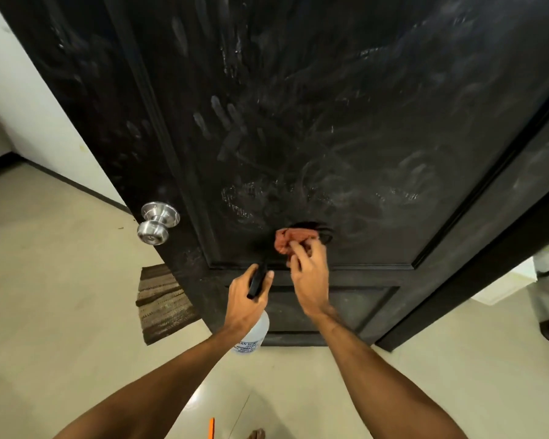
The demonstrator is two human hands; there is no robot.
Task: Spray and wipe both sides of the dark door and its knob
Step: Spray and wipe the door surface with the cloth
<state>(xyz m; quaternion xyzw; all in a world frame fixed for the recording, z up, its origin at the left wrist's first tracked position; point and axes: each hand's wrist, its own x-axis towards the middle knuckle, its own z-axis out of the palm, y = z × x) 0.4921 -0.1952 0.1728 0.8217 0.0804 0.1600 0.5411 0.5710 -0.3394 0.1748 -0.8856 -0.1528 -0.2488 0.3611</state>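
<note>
The right hand pinched a reddish cloth against the dark door; the left hand gripped a spray bottle, seemingly at its trigger. The knob sat at nine o'clock from the cloth.

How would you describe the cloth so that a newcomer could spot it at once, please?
Start at the dark door. Right of its knob, the right hand holds a crumpled cloth against it. It is the only reddish thing there; the bottle in the left hand is clear with a black head.
</note>
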